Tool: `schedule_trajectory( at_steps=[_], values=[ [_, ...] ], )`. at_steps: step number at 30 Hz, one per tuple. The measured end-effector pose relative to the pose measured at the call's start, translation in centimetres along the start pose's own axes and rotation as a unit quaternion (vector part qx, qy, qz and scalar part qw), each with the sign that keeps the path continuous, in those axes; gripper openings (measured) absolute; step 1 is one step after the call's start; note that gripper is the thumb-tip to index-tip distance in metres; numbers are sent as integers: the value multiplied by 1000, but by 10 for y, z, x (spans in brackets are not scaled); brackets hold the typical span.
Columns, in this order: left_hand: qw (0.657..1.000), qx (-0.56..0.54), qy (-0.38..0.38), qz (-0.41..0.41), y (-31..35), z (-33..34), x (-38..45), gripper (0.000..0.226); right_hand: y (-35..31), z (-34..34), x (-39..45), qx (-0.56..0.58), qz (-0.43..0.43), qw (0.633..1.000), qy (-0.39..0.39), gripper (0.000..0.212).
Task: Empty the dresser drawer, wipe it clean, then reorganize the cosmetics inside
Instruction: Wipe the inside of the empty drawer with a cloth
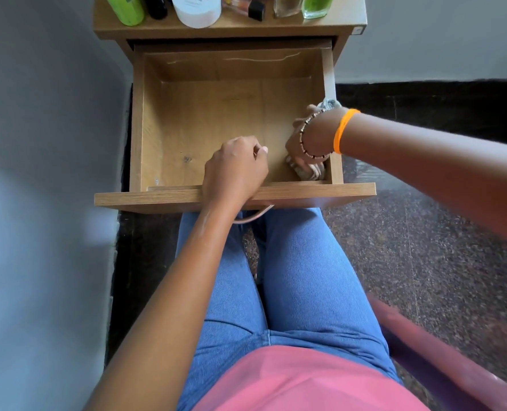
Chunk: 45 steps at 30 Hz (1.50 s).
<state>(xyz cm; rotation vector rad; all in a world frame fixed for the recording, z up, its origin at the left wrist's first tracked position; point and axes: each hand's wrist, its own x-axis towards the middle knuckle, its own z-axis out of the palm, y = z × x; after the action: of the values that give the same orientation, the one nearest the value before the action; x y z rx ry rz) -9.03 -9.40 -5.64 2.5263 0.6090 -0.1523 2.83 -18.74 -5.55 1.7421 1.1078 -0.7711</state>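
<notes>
The wooden drawer (187, 126) stands pulled out, and its bare bottom holds no cosmetics. My right hand (311, 137) grips a grey cloth (311, 172) against the drawer's near right corner; part of the cloth also shows above my wrist at the right wall. My left hand (235, 169) rests over the drawer's front panel (145, 198) with its fingers curled, and no object shows in it. The cosmetics stand on the dresser top (231, 25): a green bottle (126, 8), a white jar (197, 10), a black bottle, small perfume bottles and a green glass bottle (317, 5).
A grey wall runs along the left of the dresser. Dark speckled floor lies to the right. My knees in blue jeans sit just under the drawer front. A reddish chair edge (454, 360) shows at the lower right.
</notes>
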Motion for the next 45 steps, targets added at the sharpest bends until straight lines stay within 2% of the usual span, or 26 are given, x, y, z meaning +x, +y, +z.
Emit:
schedule_trajectory(
  at_steps=[5, 8, 10, 12, 14, 15, 16, 17, 18, 21, 22, 23, 25, 27, 28, 29, 31, 33, 35, 36, 37, 38, 39, 42, 44, 45],
  values=[
    [1000, 5, 0, -1, 1, 0, 1, 27, 9, -21, 7, 50, 19, 996, 75, 38],
    [1000, -1, -3, 0, 1, 0, 1, 26, -4, -3, 17, 46, -11, 999, 18, 34],
    [1000, -3, 1, 5, 0, 1, 1, 26, -6, 2, 11, 32, -38, 998, 24, 29],
    [1000, -13, 13, 7, -1, 1, 0, 26, 2, -4, 1, 106, -65, 991, 55, 38],
    [998, -42, 42, -4, -4, 1, 3, 27, 12, -13, -4, 272, -56, 952, 126, 47],
    [996, -60, 60, -15, -5, 0, 4, 27, 14, -16, -3, 376, -31, 907, 185, 46],
    [994, -76, 77, -28, -6, -1, 6, 27, 16, -18, 4, 482, 0, 842, 242, 42],
    [991, -87, 89, -40, -8, -3, 7, 28, 14, -21, 9, 591, 28, 753, 286, 38],
    [990, -90, 98, -46, -9, -4, 10, 27, 11, -23, 17, 700, 51, 642, 308, 33],
    [992, -42, 120, -25, -16, -9, 22, 28, -1, -30, 31, 931, 94, 220, 277, 26],
    [992, -14, 125, -13, -20, -10, 28, 29, -3, -28, 37, 960, 91, 100, 246, 30],
    [991, 19, 135, -2, -24, -12, 35, 32, -4, -28, 41, 970, 81, 15, 227, 35],
    [982, 88, 165, -1, -34, -17, 47, 42, -6, -30, 49, 965, 84, -88, 233, 43],
    [973, 135, 185, -23, -46, -22, 55, 52, 0, -44, 55, 932, 138, -177, 283, 47],
    [971, 147, 186, -36, -52, -24, 58, 55, 4, -52, 55, 908, 171, -202, 324, 50],
    [970, 154, 182, -50, -57, -25, 59, 59, 6, -63, 55, 887, 204, -202, 362, 52],
    [972, 149, 160, -86, -65, -24, 61, 63, 7, -83, 54, 864, 264, -138, 407, 54],
    [978, 120, 124, -121, -68, -21, 61, 67, -4, -100, 60, 877, 268, -31, 398, 62],
    [979, 114, 104, -133, -67, -18, 61, 71, -24, -117, 64, 893, 221, 100, 379, 67],
    [979, 119, 103, -133, -68, -17, 61, 72, -32, -125, 67, 892, 194, 147, 380, 64],
    [978, 123, 104, -131, -68, -16, 62, 72, -39, -131, 71, 888, 178, 171, 389, 57],
    [978, 126, 105, -129, -69, -15, 62, 72, -40, -133, 71, 883, 171, 167, 403, 49],
    [978, 130, 103, -126, -70, -15, 62, 72, -37, -131, 70, 885, 173, 133, 412, 42],
    [979, 135, 94, -117, -72, -15, 62, 72, -11, -101, 71, 870, 232, 0, 436, 34],
    [980, 132, 90, -115, -72, -15, 61, 73, 6, -76, 72, 856, 315, -39, 409, 39],
    [981, 131, 88, -113, -71, -16, 61, 74, 11, -69, 71, 852, 346, -40, 390, 42]
  ],
)
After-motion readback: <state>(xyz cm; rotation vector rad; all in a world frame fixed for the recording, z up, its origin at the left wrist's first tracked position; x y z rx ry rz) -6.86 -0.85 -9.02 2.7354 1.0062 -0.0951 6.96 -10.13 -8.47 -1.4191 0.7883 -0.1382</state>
